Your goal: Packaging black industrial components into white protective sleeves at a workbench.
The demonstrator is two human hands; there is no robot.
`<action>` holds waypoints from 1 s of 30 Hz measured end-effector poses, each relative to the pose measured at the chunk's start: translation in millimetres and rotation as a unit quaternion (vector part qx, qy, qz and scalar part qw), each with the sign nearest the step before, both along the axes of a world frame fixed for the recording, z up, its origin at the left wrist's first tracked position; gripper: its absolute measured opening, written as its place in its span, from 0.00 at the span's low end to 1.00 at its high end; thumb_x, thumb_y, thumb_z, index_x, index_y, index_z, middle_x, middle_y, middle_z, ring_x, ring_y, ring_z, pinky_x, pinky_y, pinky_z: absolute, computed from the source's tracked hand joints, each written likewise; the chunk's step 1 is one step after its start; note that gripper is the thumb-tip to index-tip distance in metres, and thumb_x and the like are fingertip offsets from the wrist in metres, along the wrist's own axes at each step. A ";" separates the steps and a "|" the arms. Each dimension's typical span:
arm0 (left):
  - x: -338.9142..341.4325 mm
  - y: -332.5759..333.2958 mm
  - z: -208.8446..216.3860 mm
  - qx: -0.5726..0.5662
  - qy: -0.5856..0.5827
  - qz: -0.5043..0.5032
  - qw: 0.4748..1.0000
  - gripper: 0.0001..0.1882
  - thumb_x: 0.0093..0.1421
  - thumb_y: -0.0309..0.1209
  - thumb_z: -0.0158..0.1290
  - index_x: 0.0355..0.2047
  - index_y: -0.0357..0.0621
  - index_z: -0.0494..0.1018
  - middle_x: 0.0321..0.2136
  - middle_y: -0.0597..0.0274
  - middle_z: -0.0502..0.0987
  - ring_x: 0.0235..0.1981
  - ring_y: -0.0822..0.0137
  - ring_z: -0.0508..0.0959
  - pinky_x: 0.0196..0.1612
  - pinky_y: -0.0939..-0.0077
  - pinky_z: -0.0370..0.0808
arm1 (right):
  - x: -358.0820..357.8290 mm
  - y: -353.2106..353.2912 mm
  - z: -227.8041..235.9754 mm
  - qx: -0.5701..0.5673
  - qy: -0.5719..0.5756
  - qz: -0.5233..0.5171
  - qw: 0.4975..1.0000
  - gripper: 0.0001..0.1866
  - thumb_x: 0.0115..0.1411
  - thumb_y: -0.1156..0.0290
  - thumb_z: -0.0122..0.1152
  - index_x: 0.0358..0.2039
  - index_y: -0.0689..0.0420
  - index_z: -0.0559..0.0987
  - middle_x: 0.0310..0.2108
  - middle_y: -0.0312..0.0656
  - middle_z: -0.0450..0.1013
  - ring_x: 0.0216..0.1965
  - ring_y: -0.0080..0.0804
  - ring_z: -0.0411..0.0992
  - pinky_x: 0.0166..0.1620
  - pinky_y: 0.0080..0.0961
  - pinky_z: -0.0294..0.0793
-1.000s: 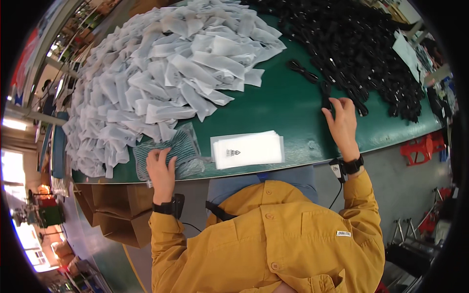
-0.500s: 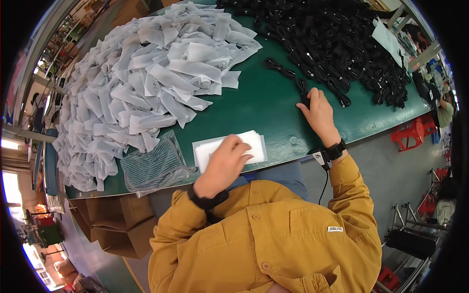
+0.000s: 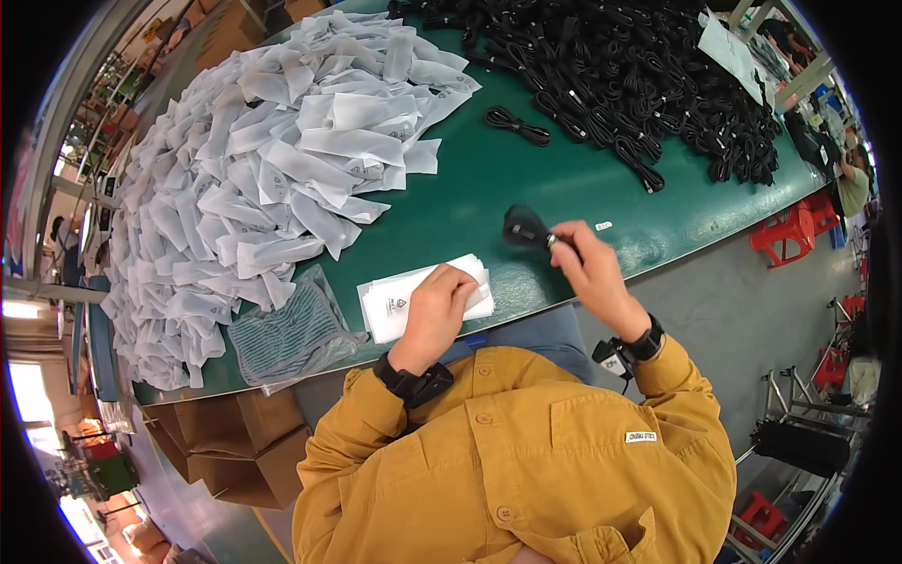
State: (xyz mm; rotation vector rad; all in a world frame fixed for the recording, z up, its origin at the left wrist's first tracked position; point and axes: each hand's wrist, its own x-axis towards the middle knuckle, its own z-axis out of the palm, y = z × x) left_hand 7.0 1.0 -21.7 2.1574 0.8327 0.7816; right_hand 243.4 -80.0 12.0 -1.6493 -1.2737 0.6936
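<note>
A coiled black cable (image 3: 526, 228), a little blurred, juts leftward from my right hand (image 3: 598, 282). Thumb and fingers pinch it at one end, above the green table. My left hand (image 3: 434, 318) rests over a stack of flat white bags (image 3: 383, 305) at the table's near edge. Its thumb and fingertips are closed at the top bag's right part and appear to pinch it. The palm covers the middle of the stack. Another coiled cable (image 3: 517, 125) lies alone further back.
A big heap of filled white bags (image 3: 272, 160) covers the table's left side. Black coiled cables (image 3: 639, 75) pile up at the back right. Near the front edge lies a striped cloth in clear plastic (image 3: 291, 329). Cardboard boxes (image 3: 235, 442) stand below; red stools (image 3: 789, 235) stand to the right.
My right hand has come back toward me and left, lifting a coiled cable off the table. My left hand has closed its fingers at the top of the bag stack.
</note>
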 end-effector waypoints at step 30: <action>1.1 11.6 47.5 0.093 -0.080 -0.028 0.992 0.07 0.53 0.19 0.58 0.31 0.38 0.70 0.37 0.56 0.73 0.38 0.55 0.72 0.42 0.68 0.71 | -32.8 13.0 22.5 0.108 -0.037 0.208 0.971 0.14 0.60 0.75 0.63 0.47 0.58 0.77 0.39 0.41 0.69 0.36 0.26 0.71 0.35 0.21 0.71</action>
